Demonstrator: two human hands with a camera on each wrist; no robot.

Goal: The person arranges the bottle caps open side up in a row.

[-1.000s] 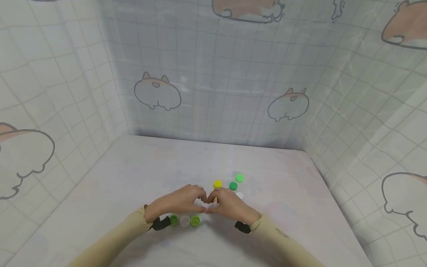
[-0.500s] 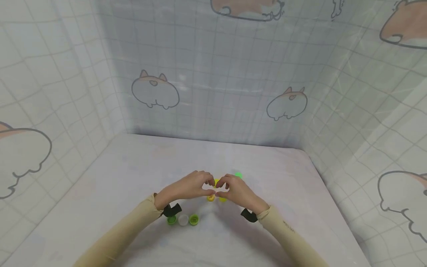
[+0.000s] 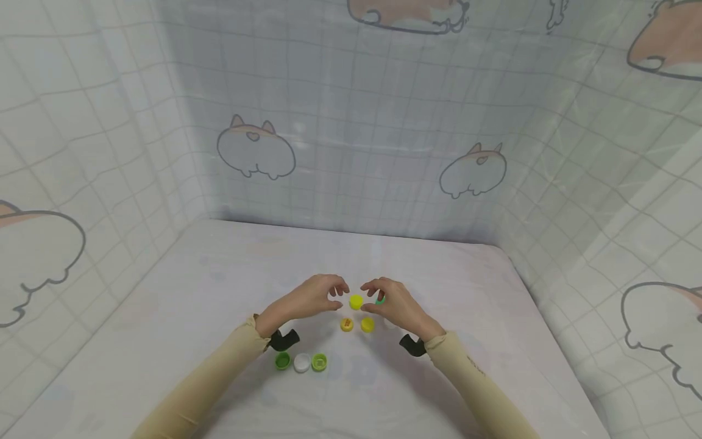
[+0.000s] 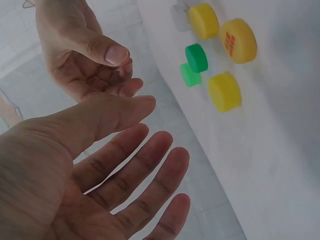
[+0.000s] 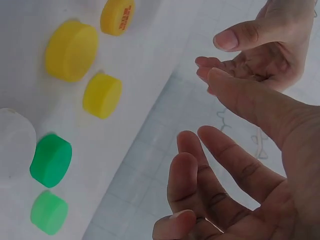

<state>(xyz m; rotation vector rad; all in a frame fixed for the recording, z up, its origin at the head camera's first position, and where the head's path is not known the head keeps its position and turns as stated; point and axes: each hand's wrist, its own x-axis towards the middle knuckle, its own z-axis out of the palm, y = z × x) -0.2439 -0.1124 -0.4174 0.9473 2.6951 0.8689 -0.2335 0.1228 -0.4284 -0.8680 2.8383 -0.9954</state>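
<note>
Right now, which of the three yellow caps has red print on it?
The yellow cap with red print is the left one of the near pair. The plain yellow cap beside it and the one between the hands are unmarked.

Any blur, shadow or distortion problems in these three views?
Head view: evenly lit and soft, walls bowed by the wide lens, small round plastic bottle caps tiny. Left wrist view: left hand dark, caps sharp. Right wrist view: right hand shadowed, the large yellow cap slightly soft.

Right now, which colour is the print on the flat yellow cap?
Red-orange, on the yellow cap; the left wrist view shows it best.
</note>
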